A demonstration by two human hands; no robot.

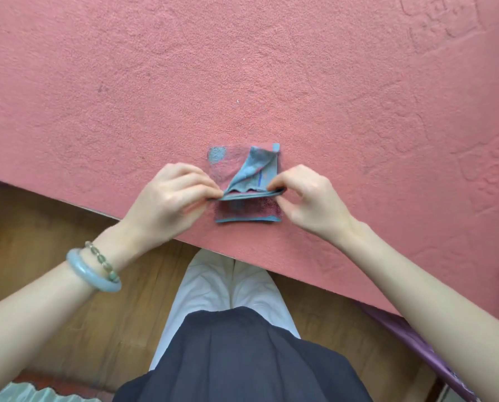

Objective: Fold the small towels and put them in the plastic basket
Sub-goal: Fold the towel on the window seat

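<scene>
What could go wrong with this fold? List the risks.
The small towel has a crooked blue flap, so pressing down may set an uneven fold. The left hand and right hand pinch only the lifted edge; a slip could let it spring open. It sits near the table edge and might slide off.

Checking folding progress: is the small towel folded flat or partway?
Partway folded. The left hand and right hand pinch a raised edge of the small towel, and a blue flap lies loose on top.

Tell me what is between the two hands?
The small towel: its lifted edge stretches from the left hand to the right hand, seen in the head view.
</scene>
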